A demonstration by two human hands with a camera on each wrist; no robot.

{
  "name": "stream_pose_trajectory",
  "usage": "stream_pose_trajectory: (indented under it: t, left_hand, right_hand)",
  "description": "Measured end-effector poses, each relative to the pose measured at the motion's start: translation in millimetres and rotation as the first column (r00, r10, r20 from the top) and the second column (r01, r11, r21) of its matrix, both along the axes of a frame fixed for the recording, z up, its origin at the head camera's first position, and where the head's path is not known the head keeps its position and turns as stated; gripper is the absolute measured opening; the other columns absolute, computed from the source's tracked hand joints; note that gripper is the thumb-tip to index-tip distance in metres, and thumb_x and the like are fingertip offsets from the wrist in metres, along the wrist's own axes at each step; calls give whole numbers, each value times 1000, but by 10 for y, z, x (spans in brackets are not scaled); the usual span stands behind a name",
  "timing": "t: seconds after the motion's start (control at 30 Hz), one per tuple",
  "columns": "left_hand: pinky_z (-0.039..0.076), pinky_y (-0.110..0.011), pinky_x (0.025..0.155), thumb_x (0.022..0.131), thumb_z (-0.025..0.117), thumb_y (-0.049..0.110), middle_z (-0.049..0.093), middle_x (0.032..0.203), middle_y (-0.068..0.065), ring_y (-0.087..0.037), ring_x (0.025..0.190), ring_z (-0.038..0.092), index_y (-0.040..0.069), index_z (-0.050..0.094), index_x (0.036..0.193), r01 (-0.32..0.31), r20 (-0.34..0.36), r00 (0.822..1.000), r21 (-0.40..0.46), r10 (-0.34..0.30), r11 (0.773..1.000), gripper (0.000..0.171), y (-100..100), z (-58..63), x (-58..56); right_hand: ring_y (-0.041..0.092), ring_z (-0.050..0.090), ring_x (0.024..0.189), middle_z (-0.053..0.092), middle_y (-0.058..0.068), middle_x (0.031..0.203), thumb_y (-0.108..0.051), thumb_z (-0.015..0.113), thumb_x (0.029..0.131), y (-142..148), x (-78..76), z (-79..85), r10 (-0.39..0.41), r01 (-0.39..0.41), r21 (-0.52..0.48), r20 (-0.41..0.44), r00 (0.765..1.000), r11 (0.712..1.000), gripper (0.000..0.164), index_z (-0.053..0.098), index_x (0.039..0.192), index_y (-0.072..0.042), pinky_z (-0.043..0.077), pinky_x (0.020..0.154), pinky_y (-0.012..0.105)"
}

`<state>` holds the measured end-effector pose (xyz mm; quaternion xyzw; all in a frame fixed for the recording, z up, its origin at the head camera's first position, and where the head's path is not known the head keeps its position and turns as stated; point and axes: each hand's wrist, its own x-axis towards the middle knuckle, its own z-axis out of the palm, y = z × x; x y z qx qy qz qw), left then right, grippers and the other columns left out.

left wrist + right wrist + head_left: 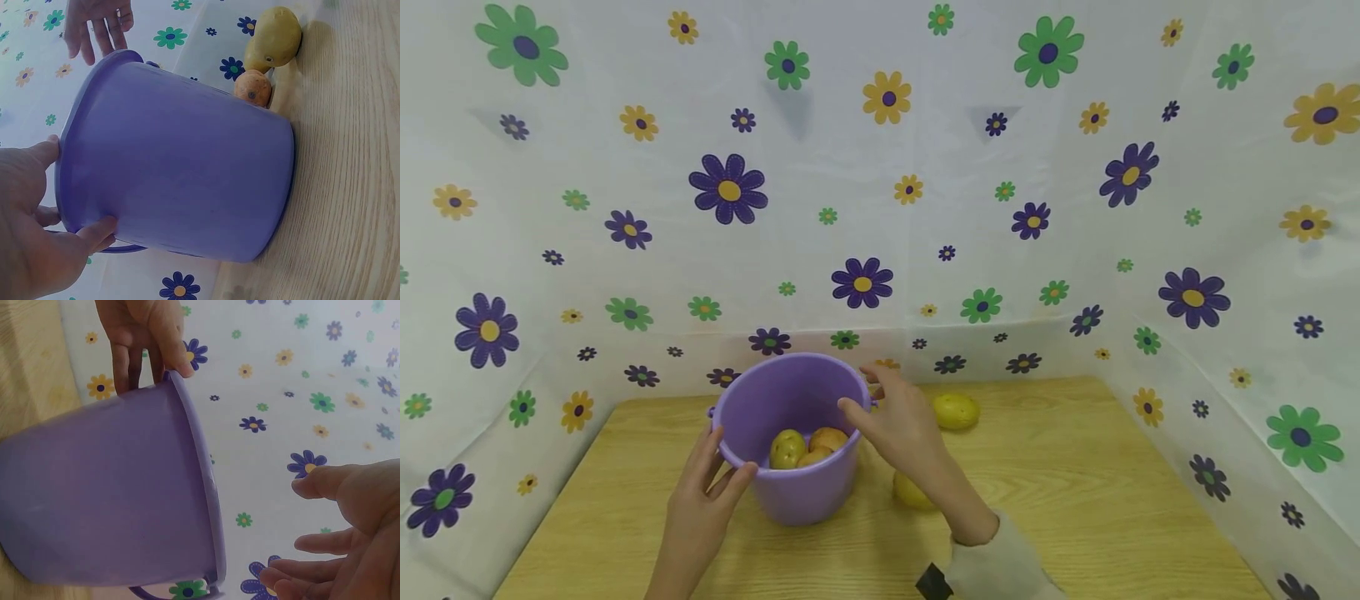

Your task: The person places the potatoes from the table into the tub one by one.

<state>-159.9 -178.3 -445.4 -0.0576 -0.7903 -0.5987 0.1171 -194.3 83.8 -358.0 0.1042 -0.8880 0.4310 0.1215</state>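
Bucket [801,500], purple, stood mouth up on the wooden table [1075,500], left of the tabletop's middle as the person saw it. At least three potatoes lay inside at the bottom: a yellow-green one [787,450] on the left and two browner ones [830,438] on the right, close together.

Left hand [696,500] grasped the near left part of the rim, thumb and fingers bent over its edge and against the wall. Right hand [904,419] was released: fingers spread and loosely bent beside the right rim, with a gap to it in the right wrist view.

Handle [125,249] hung down outside the bucket. Right of the bucket, a yellow potato [956,412] lay toward the table's back; another yellow potato [910,493] lay nearer, partly hidden by the right arm. Left wrist view also showed a brown potato [252,87] just beyond the bucket; contact between them could not be told.

White cloth [850,150] with printed flowers surrounded the table's back and sides. Right sleeve [1000,567] was pale.
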Motion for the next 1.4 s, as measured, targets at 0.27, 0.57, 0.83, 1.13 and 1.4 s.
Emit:
stream_pose_trajectory:
  t: [0.27,0.57,0.83,1.13,1.4]
  left_hand:
    - [45,-10,101,102,70,22,11,172,-12,-43,150,30,4,26,163,-6,21,1000,-2,6,1000,77,0,0,0]
    - [44,-10,101,101,70,24,11,172,-13,-44,149,30,2,26,163,1,10,1000,3,-1,1000,78,1,-11,-18]
    - [44,-9,101,101,70,23,11,172,-13,-44,149,30,2,26,162,-2,8,1000,5,2,1000,78,4,-11,-8]
    - [45,-13,103,102,69,21,9,171,-15,-46,148,32,1,27,162,5,-18,1000,0,-5,1000,76,10,-13,9]
    - [45,-18,105,102,69,21,10,172,-14,-44,149,31,2,26,163,2,-8,1000,9,-2,1000,77,5,-29,9]
  right_hand:
    - [33,64,116,67,13,132,-30,78,94,202,1,-40,-14,13,-35,-24,1000,999,55,61,141,-8,63,86,46]
    - [32,60,118,63,12,137,-31,77,94,513,37,-74,-93,94,-29,28,995,995,60,58,145,-7,62,84,44]
    - [37,59,123,60,17,142,-34,72,98,869,47,-99,-149,146,49,55,987,988,61,52,148,-4,61,89,53]
    - [39,58,123,58,24,142,-30,70,100,1226,118,-127,-177,174,69,41,983,982,60,51,148,0,60,90,55]
    - [42,59,121,58,27,141,-31,69,101,1492,210,-125,-204,202,92,9,979,975,60,50,147,2,60,89,57]
